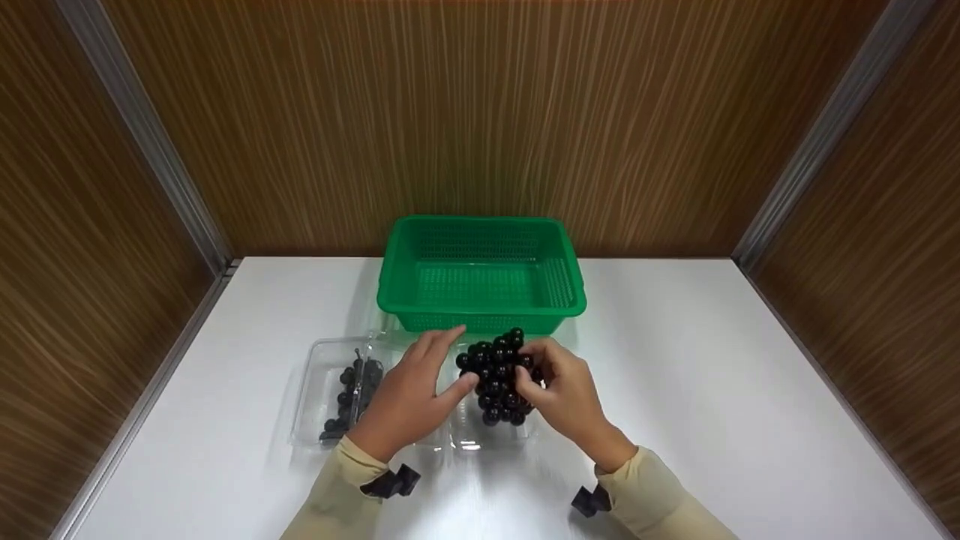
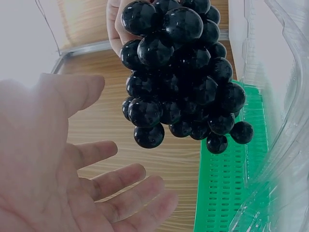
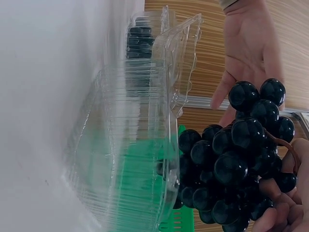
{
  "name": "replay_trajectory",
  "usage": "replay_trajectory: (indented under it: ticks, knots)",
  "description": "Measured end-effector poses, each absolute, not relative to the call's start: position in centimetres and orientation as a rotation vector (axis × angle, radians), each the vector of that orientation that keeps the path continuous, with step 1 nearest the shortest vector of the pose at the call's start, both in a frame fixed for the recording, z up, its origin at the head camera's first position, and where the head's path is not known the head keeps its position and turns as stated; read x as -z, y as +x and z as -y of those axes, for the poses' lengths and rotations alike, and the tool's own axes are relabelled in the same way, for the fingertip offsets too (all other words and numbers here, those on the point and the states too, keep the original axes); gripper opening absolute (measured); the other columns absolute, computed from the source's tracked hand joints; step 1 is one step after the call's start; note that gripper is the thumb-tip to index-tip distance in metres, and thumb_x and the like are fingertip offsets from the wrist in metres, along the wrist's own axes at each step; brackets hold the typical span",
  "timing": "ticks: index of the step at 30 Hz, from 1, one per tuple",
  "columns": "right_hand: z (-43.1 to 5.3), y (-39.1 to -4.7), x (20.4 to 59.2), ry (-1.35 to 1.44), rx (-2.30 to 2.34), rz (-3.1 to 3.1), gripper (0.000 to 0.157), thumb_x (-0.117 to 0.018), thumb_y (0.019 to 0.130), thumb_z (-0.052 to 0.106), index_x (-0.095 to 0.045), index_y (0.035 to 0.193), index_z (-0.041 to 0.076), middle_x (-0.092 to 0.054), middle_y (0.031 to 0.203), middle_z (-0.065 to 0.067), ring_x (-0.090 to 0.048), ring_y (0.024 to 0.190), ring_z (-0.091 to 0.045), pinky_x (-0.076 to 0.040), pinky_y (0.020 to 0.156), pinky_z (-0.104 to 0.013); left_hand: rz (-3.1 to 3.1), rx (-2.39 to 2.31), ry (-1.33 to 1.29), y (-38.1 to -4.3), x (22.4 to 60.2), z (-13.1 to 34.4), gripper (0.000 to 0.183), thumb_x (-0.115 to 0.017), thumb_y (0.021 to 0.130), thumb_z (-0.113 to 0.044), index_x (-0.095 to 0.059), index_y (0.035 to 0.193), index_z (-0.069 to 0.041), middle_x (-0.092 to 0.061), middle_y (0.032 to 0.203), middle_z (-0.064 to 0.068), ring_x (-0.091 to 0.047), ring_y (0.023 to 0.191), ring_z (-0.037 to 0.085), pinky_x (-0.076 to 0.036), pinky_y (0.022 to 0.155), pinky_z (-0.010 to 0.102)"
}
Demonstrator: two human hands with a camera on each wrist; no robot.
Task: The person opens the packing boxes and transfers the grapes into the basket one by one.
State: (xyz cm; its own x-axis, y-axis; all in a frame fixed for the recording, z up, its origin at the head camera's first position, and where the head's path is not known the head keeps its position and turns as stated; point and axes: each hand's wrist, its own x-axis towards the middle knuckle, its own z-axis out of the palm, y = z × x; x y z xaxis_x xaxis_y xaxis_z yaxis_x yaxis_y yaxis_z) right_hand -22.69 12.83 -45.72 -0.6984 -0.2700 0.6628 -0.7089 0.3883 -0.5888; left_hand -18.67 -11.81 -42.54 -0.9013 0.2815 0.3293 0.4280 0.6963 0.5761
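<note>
Glossy black round-grape bunch (image 1: pixel 495 375) up in right hand (image 1: pixel 566 390)

Flat white tabletop (image 1: pixel 720 390) runs wide past the right hand. Clear plastic tray (image 1: pixel 466 436) edge sits below the bunch; green rectangular plastic basket (image 1: pixel 480 309) rim just beyond. Right thumb and fingers curl round the bunch's stem side; bunch sits left of that grip. Left hand (image 1: pixel 409 394) spread, empty, just beside bunch.

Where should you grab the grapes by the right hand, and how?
Probably pinch the thin stem, coming from the person's right, where the right hand is. It curves out of the bunch on that side, while the grapes are round and shiny, so they might slip.
</note>
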Motion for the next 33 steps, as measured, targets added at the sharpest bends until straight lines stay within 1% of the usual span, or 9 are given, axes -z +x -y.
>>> replay_trajectory:
  ticks: [5, 8, 13, 20, 24, 28, 33]
  knots:
    - [-12.79, -22.71, 45.69, 0.834, -1.269, 2.182, 0.024, -0.074, 0.087, -0.003, -0.068, 0.106, 0.01, -0.058, 0.074, 0.008, -0.043, 0.058, -0.003, -0.038, 0.049, -0.023, 2.712, 0.985, -0.587, -18.65, 42.38, 11.81, 0.074, -0.058, 0.102, -0.054, -0.034, 0.162, -0.019, -0.045, 0.155, 0.006, -0.05, 0.138, 0.028, -0.05, 0.105, 0.052]
    - [-12.76, -22.75, 45.72, 0.829, -1.275, 2.192, 0.023, -0.074, 0.087, -0.003, -0.068, 0.105, 0.01, -0.057, 0.074, 0.009, -0.043, 0.059, -0.004, -0.038, 0.049, -0.022, 2.72, 0.977, -0.592, -18.57, 42.18, 11.77, 0.075, -0.059, 0.102, -0.054, -0.034, 0.162, -0.018, -0.045, 0.156, 0.007, -0.049, 0.14, 0.028, -0.049, 0.107, 0.053]
    - [-12.87, -22.72, 45.94, 0.832, -1.286, 2.208, 0.024, -0.074, 0.086, -0.003, -0.068, 0.105, 0.01, -0.057, 0.074, 0.009, -0.043, 0.059, -0.003, -0.038, 0.049, -0.022, 2.712, 0.978, -0.587, -18.3, 41.74, 11.63, 0.074, -0.061, 0.102, -0.052, -0.033, 0.162, -0.019, -0.044, 0.156, 0.007, -0.049, 0.14, 0.027, -0.049, 0.106, 0.051]
    - [-13.28, -22.56, 46.04, 0.84, -1.265, 2.144, 0.026, -0.074, 0.086, -0.006, -0.069, 0.105, 0.011, -0.059, 0.073, 0.001, -0.044, 0.06, -0.005, -0.039, 0.05, -0.022, 2.737, 0.971, -0.571, -18.16, 41.53, 11.22, 0.078, -0.061, 0.101, -0.054, -0.031, 0.163, -0.017, -0.043, 0.157, 0.008, -0.047, 0.141, 0.029, -0.049, 0.106, 0.053]
    - [-13.45, -22.39, 46.01, 0.845, -1.251, 2.092, 0.028, -0.073, 0.085, -0.007, -0.069, 0.106, 0.011, -0.058, 0.074, 0.003, -0.045, 0.059, -0.008, -0.039, 0.051, -0.021, 2.765, 0.96, -0.556, -18.09, 41.56, 11.16, 0.078, -0.06, 0.101, -0.056, -0.031, 0.163, -0.018, -0.043, 0.157, 0.008, -0.048, 0.141, 0.03, -0.05, 0.105, 0.053]
    - [-13.4, -22.42, 45.94, 0.846, -1.243, 2.07, 0.031, -0.074, 0.083, -0.01, -0.068, 0.106, 0.009, -0.058, 0.073, 0.002, -0.045, 0.057, -0.01, -0.037, 0.052, -0.019, 2.775, 0.967, -0.545, -18.2, 41.58, 11.2, 0.077, -0.06, 0.101, -0.055, -0.033, 0.163, -0.018, -0.044, 0.156, 0.008, -0.05, 0.139, 0.03, -0.051, 0.103, 0.053]
    - [-12.94, -21.9, 45.4, 0.841, -1.249, 2.053, 0.03, -0.073, 0.077, -0.016, -0.067, 0.101, 0.001, -0.058, 0.072, -0.005, -0.043, 0.06, -0.005, -0.036, 0.053, -0.016, 2.784, 0.957, -0.547, -18.34, 41.75, 11.22, 0.076, -0.059, 0.102, -0.054, -0.032, 0.163, -0.017, -0.045, 0.155, 0.009, -0.05, 0.137, 0.031, -0.051, 0.103, 0.053]
